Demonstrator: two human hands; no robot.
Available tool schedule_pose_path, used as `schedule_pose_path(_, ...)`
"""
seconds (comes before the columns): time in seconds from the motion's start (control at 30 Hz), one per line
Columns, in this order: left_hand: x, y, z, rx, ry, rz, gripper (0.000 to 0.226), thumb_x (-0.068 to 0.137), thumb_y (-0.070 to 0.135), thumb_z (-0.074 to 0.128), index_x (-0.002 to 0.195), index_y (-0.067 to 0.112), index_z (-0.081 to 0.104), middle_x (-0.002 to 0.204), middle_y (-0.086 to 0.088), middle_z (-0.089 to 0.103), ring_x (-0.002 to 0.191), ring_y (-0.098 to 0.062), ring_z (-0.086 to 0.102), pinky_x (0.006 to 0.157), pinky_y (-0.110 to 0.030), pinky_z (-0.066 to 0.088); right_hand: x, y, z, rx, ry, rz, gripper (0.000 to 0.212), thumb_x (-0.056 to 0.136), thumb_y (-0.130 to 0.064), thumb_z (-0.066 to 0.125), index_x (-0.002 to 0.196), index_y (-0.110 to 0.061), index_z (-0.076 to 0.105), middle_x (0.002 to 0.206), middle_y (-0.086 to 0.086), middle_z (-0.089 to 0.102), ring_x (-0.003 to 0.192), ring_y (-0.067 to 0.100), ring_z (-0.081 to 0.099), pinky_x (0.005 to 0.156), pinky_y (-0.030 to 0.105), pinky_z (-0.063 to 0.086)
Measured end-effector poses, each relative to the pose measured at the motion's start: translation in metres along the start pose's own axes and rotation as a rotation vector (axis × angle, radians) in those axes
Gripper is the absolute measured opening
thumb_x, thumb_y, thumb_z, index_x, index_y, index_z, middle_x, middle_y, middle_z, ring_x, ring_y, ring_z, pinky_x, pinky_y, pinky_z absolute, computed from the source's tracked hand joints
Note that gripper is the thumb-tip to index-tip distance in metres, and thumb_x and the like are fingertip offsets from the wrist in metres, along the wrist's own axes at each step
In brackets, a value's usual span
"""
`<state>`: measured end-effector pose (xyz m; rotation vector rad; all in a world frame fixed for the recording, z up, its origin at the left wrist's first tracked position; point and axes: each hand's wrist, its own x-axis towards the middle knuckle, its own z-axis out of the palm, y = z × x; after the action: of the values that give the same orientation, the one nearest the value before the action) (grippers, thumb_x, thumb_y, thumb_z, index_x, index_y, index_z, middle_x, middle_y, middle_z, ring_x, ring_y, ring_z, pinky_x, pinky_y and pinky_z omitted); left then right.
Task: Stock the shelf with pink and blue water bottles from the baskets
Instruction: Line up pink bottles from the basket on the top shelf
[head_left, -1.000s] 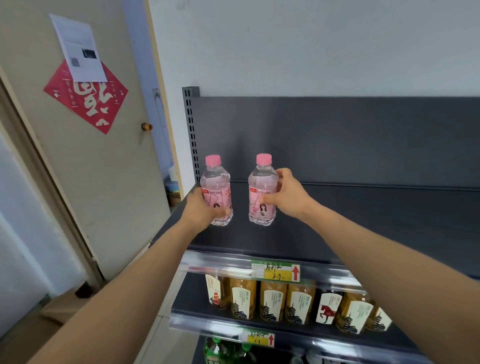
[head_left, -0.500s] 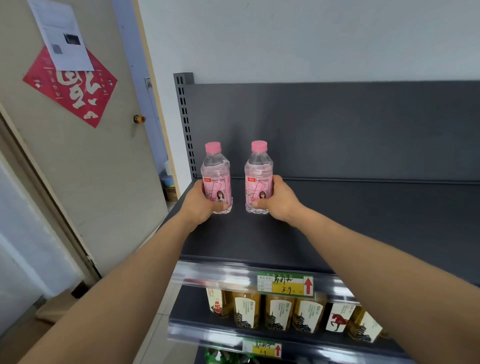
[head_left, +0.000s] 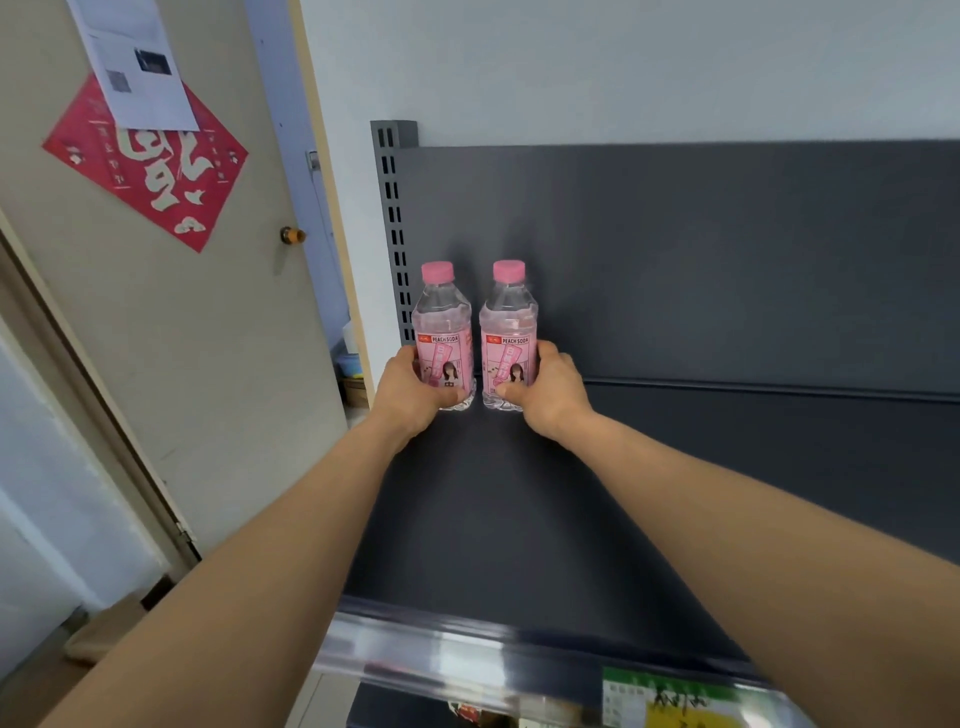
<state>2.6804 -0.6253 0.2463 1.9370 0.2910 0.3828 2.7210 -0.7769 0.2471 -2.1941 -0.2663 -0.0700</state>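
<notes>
2 clear, pink-capped bottles stand upright on the dark shelf (head_left: 519, 519), just right of its slotted upright (head_left: 393, 208). The left hand (head_left: 410, 397) curls around the left pink bottle (head_left: 444, 332) nearest the upright. The right hand (head_left: 550, 397) curls around the right pink bottle (head_left: 509, 327) beside it. Farther right of the upright, the deck lies open. Both labels read PEACH SODA.
</notes>
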Motion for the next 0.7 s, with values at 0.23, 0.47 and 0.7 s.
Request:
schedule_pose_path(0.23, 0.027, -0.010, 0.010, 0.016, 0.057, 0.012, 0.049, 0.073, 0.006, 0.078, 0.116, 0.008, 0.054, 0.102, -0.001, 0.061, 0.091, -0.016, 0.058, 0.085, -0.027, 0.046, 0.023, 0.004, 0.016, -0.100, 0.044, 0.028, 0.040, 0.086, -0.025, 0.067, 0.119, -0.009, 0.052, 0.120, 0.012, 0.057, 0.107, 0.028, 0.057, 0.090, 0.036, 0.047)
schedule_pose_path(0.47, 0.029, -0.012, 0.010, 0.047, 0.039, -0.045, 0.053, 0.072, 0.001, 0.077, 0.119, 0.008, 0.055, 0.112, -0.006, 0.065, 0.103, -0.024, 0.061, 0.095, -0.035, 0.048, 0.024, 0.002, 0.014, -0.119, 0.022, 0.054, 0.037, 0.084, -0.024, 0.069, 0.113, -0.006, 0.055, 0.115, 0.011, 0.063, 0.105, 0.028, 0.059, 0.084, 0.034, 0.048)
schedule_pose_path(0.7, -0.005, 0.007, 0.002, 0.154, 0.103, -0.080, 0.039, 0.081, 0.002, 0.067, 0.115, 0.005, 0.051, 0.103, -0.009, 0.058, 0.088, -0.020, 0.054, 0.071, -0.028, 0.046, -0.015, 0.000, -0.025, -0.151, -0.067, -0.023, 0.038, 0.089, -0.013, 0.061, 0.124, -0.005, 0.052, 0.119, 0.012, 0.060, 0.107, 0.025, 0.057, 0.088, 0.030, 0.046)
